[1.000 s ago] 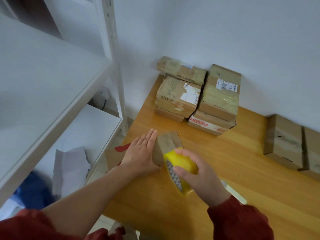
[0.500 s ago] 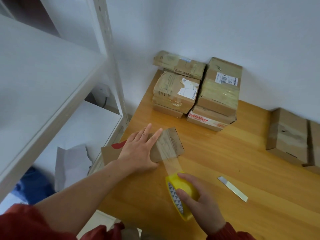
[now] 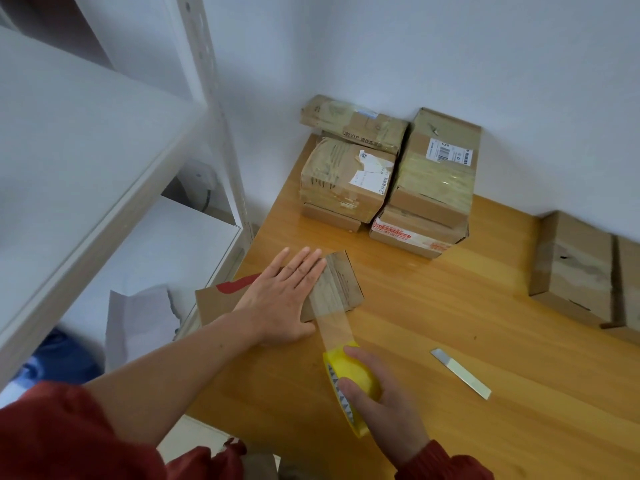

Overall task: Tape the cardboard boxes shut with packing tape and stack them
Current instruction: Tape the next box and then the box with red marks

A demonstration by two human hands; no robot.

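Left hand (image 3: 280, 299): fingers straight, pressed flat on the cardboard box (image 3: 341, 282) at the left edge of the table (image 3: 450, 306), beside the shelf unit (image 3: 221, 168). Right hand (image 3: 384, 403): curled round the yellow tape dispenser (image 3: 358, 374); its tape strip (image 3: 334, 327) runs taut to the box. Bare tabletop extends rightward to the blade (image 3: 460, 373).

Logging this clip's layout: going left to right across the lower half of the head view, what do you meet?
Crumpled white sheet → left hand → yellow tape roll → metal blade → brown box near the right edge.
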